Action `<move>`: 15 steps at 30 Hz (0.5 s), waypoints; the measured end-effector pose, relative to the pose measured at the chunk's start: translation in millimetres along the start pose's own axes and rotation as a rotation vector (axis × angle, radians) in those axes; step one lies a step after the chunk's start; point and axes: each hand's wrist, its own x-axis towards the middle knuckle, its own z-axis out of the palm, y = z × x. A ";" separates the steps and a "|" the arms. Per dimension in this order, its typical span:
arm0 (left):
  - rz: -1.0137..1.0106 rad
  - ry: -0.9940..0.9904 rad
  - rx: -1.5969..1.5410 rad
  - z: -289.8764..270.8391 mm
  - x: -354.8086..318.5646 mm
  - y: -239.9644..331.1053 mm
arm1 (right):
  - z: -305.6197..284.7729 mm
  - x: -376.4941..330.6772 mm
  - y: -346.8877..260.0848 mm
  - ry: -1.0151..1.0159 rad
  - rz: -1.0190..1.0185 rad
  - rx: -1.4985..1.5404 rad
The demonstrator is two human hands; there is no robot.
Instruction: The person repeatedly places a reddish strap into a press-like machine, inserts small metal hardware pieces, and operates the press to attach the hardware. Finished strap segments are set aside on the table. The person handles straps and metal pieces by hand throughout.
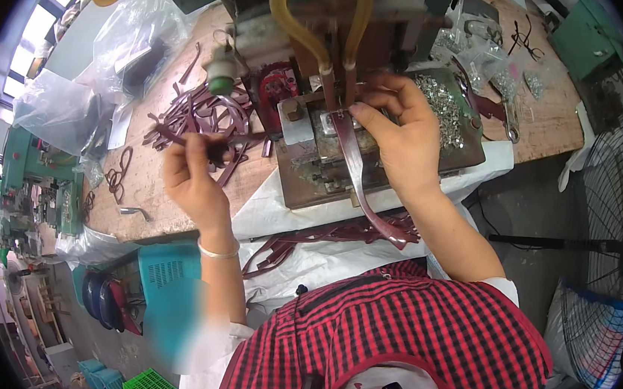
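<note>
My right hand pinches the upper end of a glossy dark-red eyeglass temple at the metal fixture of a bench machine. The temple's wide curved end hangs over the front edge, toward me. Its gripped end lies beneath two upright electrodes or rods fed by yellow hoses. Left of the fixture, my left hand is closed on another dark temple, held crosswise with one end close to the fixture. Under and behind that hand spreads a loose pile of dark-red temples.
Small silvery metal parts lie heaped right of the fixture. More temples rest on white cloth at my lap. A green-capped knob stands at the machine's left. Clear plastic bags cover the back left; a caged fan stands right.
</note>
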 end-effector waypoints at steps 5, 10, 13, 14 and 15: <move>0.399 -0.300 0.023 52.2 34.5 85.5 | 6.1 -1.6 -19.9 -0.019 0.076 0.186; 0.455 -0.325 -0.033 50.7 12.5 75.5 | 0.0 -29.2 -50.7 -0.231 -0.052 0.081; 0.819 -0.623 0.305 49.9 -14.3 63.7 | -44.3 -14.1 -35.6 -0.222 -0.145 -0.346; 0.885 -0.640 0.315 60.9 -19.8 66.7 | -62.4 -3.9 -20.0 -0.083 -0.332 -0.719; 0.945 -0.663 0.318 72.7 -27.0 67.7 | -87.6 1.3 8.6 0.069 -0.332 -1.063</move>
